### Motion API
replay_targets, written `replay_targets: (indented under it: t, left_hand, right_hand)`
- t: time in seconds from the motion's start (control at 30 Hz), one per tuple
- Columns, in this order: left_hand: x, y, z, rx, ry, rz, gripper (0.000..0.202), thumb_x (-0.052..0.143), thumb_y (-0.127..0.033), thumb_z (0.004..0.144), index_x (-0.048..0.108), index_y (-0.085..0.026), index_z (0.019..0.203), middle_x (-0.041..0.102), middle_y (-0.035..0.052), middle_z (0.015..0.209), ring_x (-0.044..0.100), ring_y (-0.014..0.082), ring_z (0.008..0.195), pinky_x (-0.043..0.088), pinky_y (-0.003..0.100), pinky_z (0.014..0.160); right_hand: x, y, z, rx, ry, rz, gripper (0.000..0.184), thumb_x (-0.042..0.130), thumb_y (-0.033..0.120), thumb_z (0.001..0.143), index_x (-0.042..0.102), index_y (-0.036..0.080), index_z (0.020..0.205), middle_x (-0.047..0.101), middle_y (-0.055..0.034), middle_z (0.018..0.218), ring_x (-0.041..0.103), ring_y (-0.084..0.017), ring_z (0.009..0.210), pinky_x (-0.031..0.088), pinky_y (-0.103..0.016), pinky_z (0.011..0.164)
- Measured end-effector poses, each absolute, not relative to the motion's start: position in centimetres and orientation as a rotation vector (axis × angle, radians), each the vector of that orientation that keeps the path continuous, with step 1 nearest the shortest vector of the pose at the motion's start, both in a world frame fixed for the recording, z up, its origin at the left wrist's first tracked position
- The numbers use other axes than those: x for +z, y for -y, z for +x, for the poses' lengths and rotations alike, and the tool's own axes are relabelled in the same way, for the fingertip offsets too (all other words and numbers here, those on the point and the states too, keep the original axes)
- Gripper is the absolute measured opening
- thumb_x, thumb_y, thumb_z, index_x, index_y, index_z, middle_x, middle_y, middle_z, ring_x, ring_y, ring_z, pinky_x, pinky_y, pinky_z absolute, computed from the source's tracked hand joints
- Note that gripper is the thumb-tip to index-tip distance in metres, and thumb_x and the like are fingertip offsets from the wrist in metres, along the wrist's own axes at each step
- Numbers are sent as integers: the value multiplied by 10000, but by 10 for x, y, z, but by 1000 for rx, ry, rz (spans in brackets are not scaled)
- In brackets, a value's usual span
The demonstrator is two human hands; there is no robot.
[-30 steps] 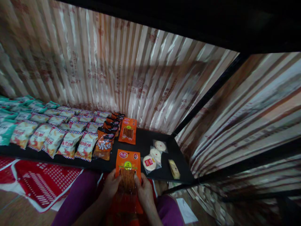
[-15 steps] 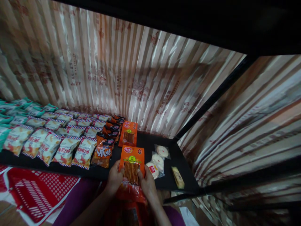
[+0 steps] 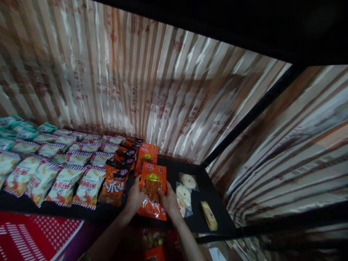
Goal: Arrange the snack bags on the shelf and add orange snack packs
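An orange snack packet with a clear window showing brown sticks is held between my two hands over the black shelf. My left hand grips its left edge, thumb on the front. On the right edge, my right hand has the same kind of hold. Just behind it, matching orange packets stand against the back. Brown-and-orange snack bags form a row close to my left hand. Flat white round items in clear wrap lie right of my right hand.
White snack bags stand in rows at the left, with green bags beyond. A yellow wrapped item lies near the right end of the shelf. A dark post slants up there. A red basket sits below.
The held packet has moved forward over the shelf, nearer the orange packets behind it, both hands going with it. The view has shifted slightly.
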State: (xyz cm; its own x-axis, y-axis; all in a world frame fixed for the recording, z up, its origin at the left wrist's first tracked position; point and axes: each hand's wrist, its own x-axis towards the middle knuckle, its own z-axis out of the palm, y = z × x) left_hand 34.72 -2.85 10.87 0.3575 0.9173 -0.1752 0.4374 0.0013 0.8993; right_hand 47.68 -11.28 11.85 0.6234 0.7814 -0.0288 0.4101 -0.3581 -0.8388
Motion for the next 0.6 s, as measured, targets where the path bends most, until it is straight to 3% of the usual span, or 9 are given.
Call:
replay_targets:
  t: [0.1, 0.27, 0.4, 0.6]
  left_hand:
    - [120, 21, 350, 517, -1260, 1707, 538, 447, -100, 864, 361, -117, 1395, 581, 120, 1287, 578, 182, 1150, 407, 267, 985]
    - [130, 8, 357, 481, -1242, 1852, 457, 478, -105, 854, 480, -96, 1311, 541, 123, 1335, 514, 184, 1225, 347, 250, 1040]
    - [128, -2, 363, 503, -1251, 1874, 468, 490, -126, 851, 475, -75, 1316, 524, 142, 1348, 506, 205, 1234, 345, 275, 1050]
    - [119, -11, 365, 582, -1278, 1899, 443, 473, -116, 836, 527, -158, 1274, 561, 85, 1320, 524, 184, 1215, 355, 285, 1051]
  right_hand:
    - [114, 100, 484, 544, 941, -2012, 496, 485, 251, 807, 474, 132, 1289, 667, -120, 1146, 642, -215, 1038, 465, -308, 912]
    - [107, 80, 495, 562, 982, -2034, 482, 495, 241, 807, 490, 120, 1274, 659, -129, 1164, 632, -215, 1056, 458, -305, 915]
    - [102, 65, 503, 561, 998, -2064, 427, 500, 243, 809, 550, 137, 1220, 677, -108, 1134, 631, -208, 1054, 452, -291, 912]
    - [96, 48, 509, 558, 1025, -2050, 346, 494, 231, 808, 625, 132, 1113, 701, -96, 1073, 657, -202, 968, 470, -272, 849]
